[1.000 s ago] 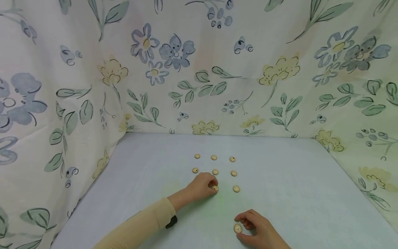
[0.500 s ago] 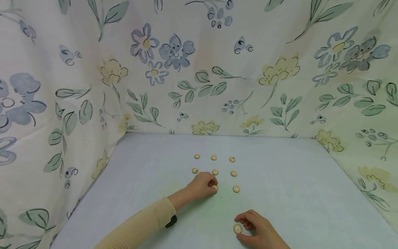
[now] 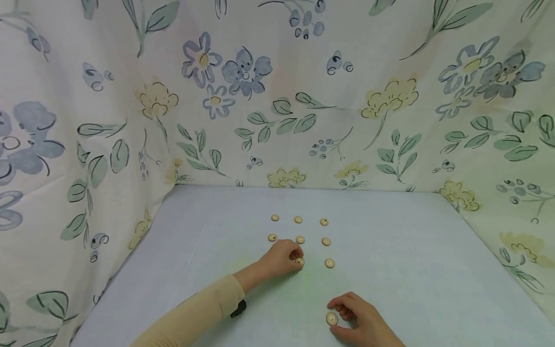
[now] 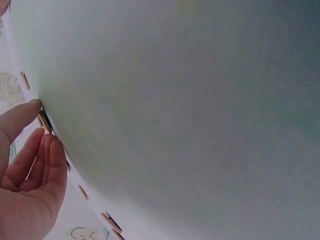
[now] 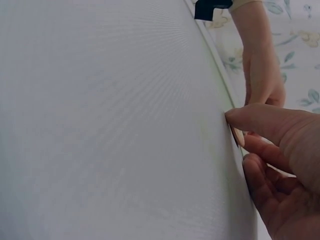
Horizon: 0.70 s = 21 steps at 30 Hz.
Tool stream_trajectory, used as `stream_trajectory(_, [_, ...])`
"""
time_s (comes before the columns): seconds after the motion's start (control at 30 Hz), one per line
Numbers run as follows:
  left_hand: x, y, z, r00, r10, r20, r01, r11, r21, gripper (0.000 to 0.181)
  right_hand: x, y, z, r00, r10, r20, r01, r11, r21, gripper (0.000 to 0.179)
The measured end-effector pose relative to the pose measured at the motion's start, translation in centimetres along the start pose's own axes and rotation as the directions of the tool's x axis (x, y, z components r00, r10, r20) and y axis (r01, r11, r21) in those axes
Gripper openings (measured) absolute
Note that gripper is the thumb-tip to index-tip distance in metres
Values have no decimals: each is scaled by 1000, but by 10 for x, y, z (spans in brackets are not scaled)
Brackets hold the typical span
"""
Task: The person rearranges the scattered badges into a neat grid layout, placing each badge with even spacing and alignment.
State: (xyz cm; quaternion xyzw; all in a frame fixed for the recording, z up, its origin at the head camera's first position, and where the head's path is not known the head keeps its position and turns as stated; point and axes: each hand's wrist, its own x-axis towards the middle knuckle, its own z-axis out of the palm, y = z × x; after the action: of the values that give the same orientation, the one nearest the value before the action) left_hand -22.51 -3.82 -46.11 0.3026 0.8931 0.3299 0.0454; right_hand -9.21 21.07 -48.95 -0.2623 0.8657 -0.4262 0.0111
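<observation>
In the head view, my left hand (image 3: pixel 282 256) rests on the table with thumb and index finger closed round a round, pale wooden button (image 3: pixel 299 261); the left wrist view has this button (image 4: pixel 45 121) edge-on between thumb and fingers. Nearer the front, my right hand (image 3: pixel 357 320) lies round a second wooden button (image 3: pixel 331 318). Its thumb is at the button's near edge, while the bent index finger stands a little off the far edge. Seen from the right wrist, that button (image 5: pixel 238 135) lies flat between thumb and finger.
Beyond the left hand, similar buttons lie in rough rows, among them a back-row button (image 3: pixel 298 220) and a middle-row button (image 3: pixel 300 239). Another button (image 3: pixel 329 263) lies right of that hand. A white cloth-covered table (image 3: pixel 412 270) is enclosed by a floral curtain (image 3: pixel 277 144).
</observation>
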Motion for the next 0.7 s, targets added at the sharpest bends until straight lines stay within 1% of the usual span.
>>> stream_trajectory(0.13, [0,0,0,1000,-11,14,11,1000,-2,14,0,0,0,1000,-6,2,6,1000,1,29])
stream_trajectory(0.37, [-3,-1,0,1000,-26,15,26,1000,6,18,0,-1,0,1000,18,9,-17,1000,-8,29])
stream_trajectory(0.5, [-5,0,-1,999,-24,20,24,1000,8,20,0,-1,1,1000,25,11,-25,1000,-13,28])
stream_trajectory(0.7, [-8,3,-5,1000,-15,12,15,1000,25,23,0,-1,1,1000,-12,-11,12,1000,-22,29])
